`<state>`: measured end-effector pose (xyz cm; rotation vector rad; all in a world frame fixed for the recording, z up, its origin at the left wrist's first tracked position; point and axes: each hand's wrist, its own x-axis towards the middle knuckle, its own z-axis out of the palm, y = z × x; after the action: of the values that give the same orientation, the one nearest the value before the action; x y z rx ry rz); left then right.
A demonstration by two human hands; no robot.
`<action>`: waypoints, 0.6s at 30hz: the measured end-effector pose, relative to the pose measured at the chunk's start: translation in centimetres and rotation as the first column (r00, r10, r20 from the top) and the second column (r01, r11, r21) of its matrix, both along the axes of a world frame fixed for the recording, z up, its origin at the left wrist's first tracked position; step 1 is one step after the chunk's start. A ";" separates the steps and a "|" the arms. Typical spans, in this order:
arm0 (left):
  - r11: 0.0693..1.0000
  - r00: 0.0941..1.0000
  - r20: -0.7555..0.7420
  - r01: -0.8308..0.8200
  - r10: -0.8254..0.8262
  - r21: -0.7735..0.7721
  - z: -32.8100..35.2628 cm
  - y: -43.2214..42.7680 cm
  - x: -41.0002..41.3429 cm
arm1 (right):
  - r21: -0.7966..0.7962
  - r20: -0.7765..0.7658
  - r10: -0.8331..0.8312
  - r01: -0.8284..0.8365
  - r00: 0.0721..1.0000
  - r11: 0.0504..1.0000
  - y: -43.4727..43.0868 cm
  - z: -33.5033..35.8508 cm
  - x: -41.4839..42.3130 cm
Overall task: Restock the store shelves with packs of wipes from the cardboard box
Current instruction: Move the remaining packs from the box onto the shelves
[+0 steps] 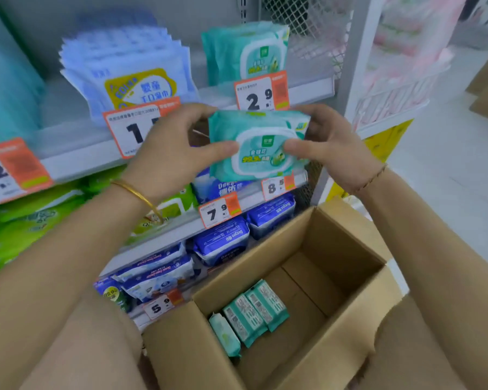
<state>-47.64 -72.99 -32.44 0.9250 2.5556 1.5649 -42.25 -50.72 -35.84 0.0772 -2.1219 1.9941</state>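
Both hands are clamped on one teal pack of wipes (258,144): left hand (169,153) pinches its left edge, right hand (333,147) pinches the right edge, thumbs on the printed front and the other fingers tucked behind. It's held upright with the label facing out, which I'd guess is so it goes onto the shelf the same way round as its neighbours.

Closest to the camera, down by the person's body, sits the open cardboard box (347,243). It's mostly bare bottom now, with three more packs (250,313) lying in the near left corner, so the restock looks close to done.

Just past the box are the lower shelves with dark blue packs (221,240), a different product, so not where this one belongs.

Further back and higher up, the stack of matching packs (245,52) stands on the upper shelf (307,90) behind the 2.9 price tag (261,92). The held pack hovers just below and in front of that tag, not yet on the shelf. Seems like it needs lifting over the rail and setting in front of that stack. Light blue packs (130,68) stand to the left of that slot.

Way off right there's a wire basket (392,94) of pink stuff, too blurry to tell what.
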 end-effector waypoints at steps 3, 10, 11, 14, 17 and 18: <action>0.996 0.987 -0.142 -0.070 0.077 0.050 4.6 1.8 -2.2 | -0.022 -0.184 -0.062 0.059 0.981 0.998 0.7 4.4 -3.0; 0.970 0.905 -0.353 -0.201 0.238 0.137 10.1 5.8 -10.7 | 0.079 -0.446 -0.204 0.266 0.872 0.961 1.7 11.1 -11.7; 0.964 0.900 -0.349 -0.223 0.260 0.141 10.1 6.2 -11.9 | 0.119 -0.458 -0.234 0.320 0.858 0.940 1.9 11.4 -13.1; 0.947 0.875 -0.365 -0.314 0.317 0.070 9.9 7.0 -15.2 | 0.292 -0.457 -0.281 0.441 0.844 0.849 2.0 11.6 -16.6; 0.891 0.815 -0.450 -0.446 0.366 -0.083 9.5 7.5 -18.1 | 0.459 -0.396 -0.286 0.458 0.873 0.762 2.4 11.5 -19.4; 0.868 0.807 -0.458 -0.478 0.372 -0.137 9.3 7.7 -18.6 | 0.508 -0.367 -0.274 0.438 0.889 0.742 2.5 11.6 -20.0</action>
<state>-66.25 -65.28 -23.13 0.7532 3.3702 1.1551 -62.25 -48.23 -24.26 0.0301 -2.2637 1.0038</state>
